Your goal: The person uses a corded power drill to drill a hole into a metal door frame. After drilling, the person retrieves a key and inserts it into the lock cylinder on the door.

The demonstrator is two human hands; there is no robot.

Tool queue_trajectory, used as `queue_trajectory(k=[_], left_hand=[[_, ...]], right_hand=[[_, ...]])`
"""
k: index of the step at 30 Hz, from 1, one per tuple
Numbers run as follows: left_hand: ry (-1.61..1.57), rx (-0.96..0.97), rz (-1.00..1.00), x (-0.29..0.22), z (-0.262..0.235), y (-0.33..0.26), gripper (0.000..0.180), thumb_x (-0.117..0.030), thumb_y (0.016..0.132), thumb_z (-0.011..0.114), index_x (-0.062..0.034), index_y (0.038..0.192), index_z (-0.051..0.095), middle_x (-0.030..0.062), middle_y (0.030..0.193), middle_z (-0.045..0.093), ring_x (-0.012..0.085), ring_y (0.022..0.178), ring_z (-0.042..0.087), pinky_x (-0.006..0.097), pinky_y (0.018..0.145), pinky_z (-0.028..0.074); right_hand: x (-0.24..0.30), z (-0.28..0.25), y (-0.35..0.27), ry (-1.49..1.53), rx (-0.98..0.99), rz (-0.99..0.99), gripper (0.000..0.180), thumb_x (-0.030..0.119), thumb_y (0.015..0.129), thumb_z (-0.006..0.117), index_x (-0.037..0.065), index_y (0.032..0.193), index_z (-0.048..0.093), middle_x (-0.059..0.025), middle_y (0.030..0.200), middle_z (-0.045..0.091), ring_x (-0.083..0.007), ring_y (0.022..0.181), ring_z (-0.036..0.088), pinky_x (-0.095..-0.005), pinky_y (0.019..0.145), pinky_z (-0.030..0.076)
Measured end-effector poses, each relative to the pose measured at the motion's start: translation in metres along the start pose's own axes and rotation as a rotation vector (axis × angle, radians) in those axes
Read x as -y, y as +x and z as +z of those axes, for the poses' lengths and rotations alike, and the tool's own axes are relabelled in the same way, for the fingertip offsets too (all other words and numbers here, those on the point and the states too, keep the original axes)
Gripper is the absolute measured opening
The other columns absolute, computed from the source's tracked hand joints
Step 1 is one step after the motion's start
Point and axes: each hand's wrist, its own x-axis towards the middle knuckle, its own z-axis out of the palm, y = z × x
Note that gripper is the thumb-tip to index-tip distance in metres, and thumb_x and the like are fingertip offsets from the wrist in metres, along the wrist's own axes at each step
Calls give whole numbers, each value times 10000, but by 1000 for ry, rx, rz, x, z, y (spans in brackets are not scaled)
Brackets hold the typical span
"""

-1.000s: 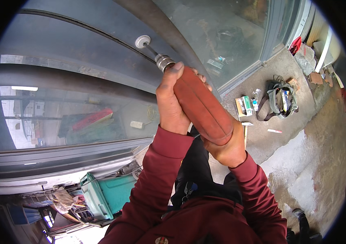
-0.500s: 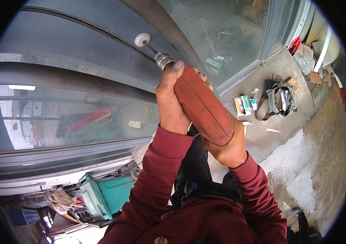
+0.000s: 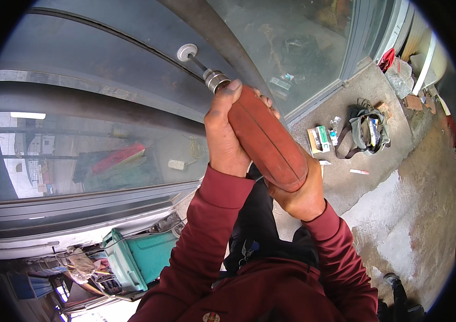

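Both my hands hold a power drill (image 3: pixel 268 137) with a red-brown body, angled up and left toward a dark grey metal door frame (image 3: pixel 142 40). My left hand (image 3: pixel 223 131) is wrapped round the front of the body, thumb close behind the silver chuck (image 3: pixel 216 81). Lower down, my right hand (image 3: pixel 298 196) grips the drill's rear underside; its fingers are mostly hidden by the body. A thin shaft (image 3: pixel 198 64) runs from the chuck to a pale round disc (image 3: pixel 187 52) at the frame. Whether the disc is part of the bit or fixed to the frame I cannot tell.
Glass panes (image 3: pixel 297 37) flank the frame. On the concrete ledge to the right are an open bag (image 3: pixel 364 131) and small boxes (image 3: pixel 320 138). Stones and bricks (image 3: pixel 413 102) lie at far right. A green bin (image 3: pixel 150 252) stands lower left; another person's leg (image 3: pixel 399 292) shows lower right.
Hardly anything differs. The drill and both hands keep the same position and hold, with only a tiny shift in the view.
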Motion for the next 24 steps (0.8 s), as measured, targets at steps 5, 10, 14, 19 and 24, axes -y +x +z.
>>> queue_trajectory(k=[5, 10, 14, 19, 24], left_hand=[[14, -1, 8, 0, 1, -1, 379, -406, 904, 702, -38, 876, 614, 111, 859, 623, 306, 773, 645, 453, 689, 564], [30, 6, 6, 0, -2, 0, 393, -423, 899, 701, -40, 884, 617, 126, 861, 625, 313, 761, 648, 457, 676, 562], [49, 11, -31, 0, -5, 2, 414, -447, 897, 696, -40, 898, 622, 135, 866, 629, 314, 764, 650, 458, 656, 561], [65, 0, -20, 0, -6, 2, 435, -470, 896, 687, -39, 912, 625, 138, 874, 632, 313, 772, 654, 459, 635, 562], [77, 7, -37, -1, -7, 1, 450, -483, 897, 679, -36, 914, 626, 135, 877, 629, 308, 777, 656, 455, 636, 567]], right_hand=[[1, 0, 0, 3, 9, 2, 426, 38, 697, 774, -14, 1088, 614, -198, 892, 724, -294, 864, 773, -366, 778, 576], [0, 0, 0, 6, 6, -1, 421, 40, 701, 781, -13, 1081, 610, -204, 892, 723, -303, 870, 775, -368, 776, 575], [1, 1, -1, 25, 1, 15, 415, 42, 708, 788, -14, 1079, 609, -207, 887, 723, -312, 869, 776, -370, 771, 575], [2, 1, -1, 11, 4, -4, 420, 53, 715, 805, -16, 1080, 610, -215, 876, 725, -324, 867, 781, -375, 763, 578], [7, -1, -2, -28, 11, 17, 445, 74, 720, 827, -23, 1099, 614, -231, 894, 736, -351, 895, 788, -385, 770, 585]])
